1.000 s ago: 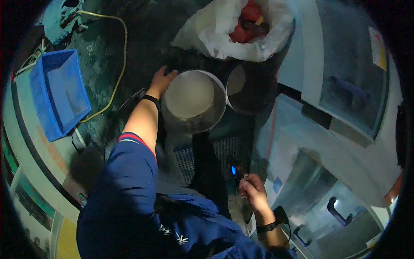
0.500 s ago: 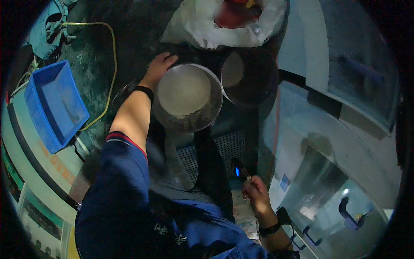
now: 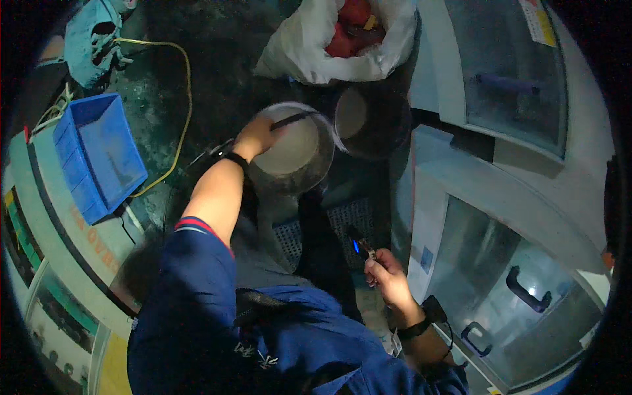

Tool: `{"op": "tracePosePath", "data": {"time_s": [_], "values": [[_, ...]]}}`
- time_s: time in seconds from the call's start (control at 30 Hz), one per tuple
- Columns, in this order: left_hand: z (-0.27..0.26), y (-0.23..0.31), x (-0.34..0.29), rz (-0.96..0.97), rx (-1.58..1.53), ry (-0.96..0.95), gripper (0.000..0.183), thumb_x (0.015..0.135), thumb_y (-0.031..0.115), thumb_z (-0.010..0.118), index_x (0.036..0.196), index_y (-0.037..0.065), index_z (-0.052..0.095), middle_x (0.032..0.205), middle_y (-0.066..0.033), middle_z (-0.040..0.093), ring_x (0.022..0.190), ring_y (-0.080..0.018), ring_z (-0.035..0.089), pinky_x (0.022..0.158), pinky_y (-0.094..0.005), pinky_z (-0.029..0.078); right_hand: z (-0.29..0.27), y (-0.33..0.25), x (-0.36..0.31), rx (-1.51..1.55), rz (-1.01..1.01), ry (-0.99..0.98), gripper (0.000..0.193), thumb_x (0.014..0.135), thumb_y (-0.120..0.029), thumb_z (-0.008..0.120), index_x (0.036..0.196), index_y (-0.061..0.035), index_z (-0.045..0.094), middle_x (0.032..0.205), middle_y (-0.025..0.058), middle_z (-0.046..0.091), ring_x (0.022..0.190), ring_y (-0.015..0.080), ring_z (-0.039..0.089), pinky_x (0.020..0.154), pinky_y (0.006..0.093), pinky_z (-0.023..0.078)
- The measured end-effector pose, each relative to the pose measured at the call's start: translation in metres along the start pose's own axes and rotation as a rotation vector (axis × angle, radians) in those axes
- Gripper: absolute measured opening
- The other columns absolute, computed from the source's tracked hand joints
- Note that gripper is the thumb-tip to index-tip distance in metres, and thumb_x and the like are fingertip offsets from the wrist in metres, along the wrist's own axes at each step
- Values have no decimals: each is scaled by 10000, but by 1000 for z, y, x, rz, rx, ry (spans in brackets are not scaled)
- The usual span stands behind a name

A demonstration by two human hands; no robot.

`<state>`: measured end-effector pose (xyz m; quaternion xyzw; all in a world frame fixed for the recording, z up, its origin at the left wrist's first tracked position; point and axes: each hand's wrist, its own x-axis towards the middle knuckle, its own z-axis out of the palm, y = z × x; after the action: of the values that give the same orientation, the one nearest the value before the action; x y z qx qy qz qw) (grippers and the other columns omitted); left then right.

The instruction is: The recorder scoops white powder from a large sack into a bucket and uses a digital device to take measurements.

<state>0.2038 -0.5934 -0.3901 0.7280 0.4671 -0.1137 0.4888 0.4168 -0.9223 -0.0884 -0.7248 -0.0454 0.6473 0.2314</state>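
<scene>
My left hand (image 3: 258, 138) reaches over a round metal-rimmed bucket (image 3: 322, 168), its fingers closed on a dark bar (image 3: 294, 119) that lies across the mouth. What kind of thing the bar is, I cannot make out. A pale round surface (image 3: 299, 148) shows inside; whether it is the bottom or the contents is unclear. A second, darker bucket (image 3: 392, 128) stands against it on the right, pale within. Lower right, my right hand (image 3: 388, 271) grips a small dark handheld device (image 3: 359, 246) with a blue-lit display, held away from both buckets.
A white sack (image 3: 299, 52) with red pieces (image 3: 355, 29) stands beyond the buckets. Machines with windowed doors (image 3: 507, 276) and dark handles (image 3: 526, 293) line the right side. At left, a blue bin (image 3: 108, 158) rests on a pale machine, beside a yellow hose (image 3: 189, 99).
My left hand has moved from the bucket's outer left rim to over its mouth, where the dark bar now shows. My right hand still holds the device. The view has shifted slightly.
</scene>
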Motion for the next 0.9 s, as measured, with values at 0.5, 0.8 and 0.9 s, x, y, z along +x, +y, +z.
{"op": "tracePosePath", "data": {"time_s": [0.5, 0.8, 0.9], "values": [[54, 45, -126, 19, -97, -195, 654, 818, 546, 654, 1236, 43, 638, 1190, -235, 655, 1152, -376, 605, 985, -422, 456, 9, -12, 10, 108, -53, -49, 113, 955, -187, 556, 900, -109, 497, 773, -7, 535, 660, 89, 508, 582, 253, 400], [32, 79, -124, -335, -462, -41, 543, 914, 441, 533, 1151, -27, 674, 1188, -256, 650, 1152, -389, 599, 969, -445, 444, 0, -17, 13, 144, -59, -58, 111, 959, -189, 546, 883, -121, 503, 753, -11, 531, 644, 92, 503, 571, 251, 384], [22, 109, -132, -356, -573, 38, 557, 919, 469, 558, 1034, -64, 671, 1012, -206, 684, 974, -303, 625, 862, -399, 448, 12, -29, 26, 169, -60, -60, 132, 968, -196, 546, 868, -119, 506, 730, -13, 525, 633, 94, 499, 565, 255, 380]]}}
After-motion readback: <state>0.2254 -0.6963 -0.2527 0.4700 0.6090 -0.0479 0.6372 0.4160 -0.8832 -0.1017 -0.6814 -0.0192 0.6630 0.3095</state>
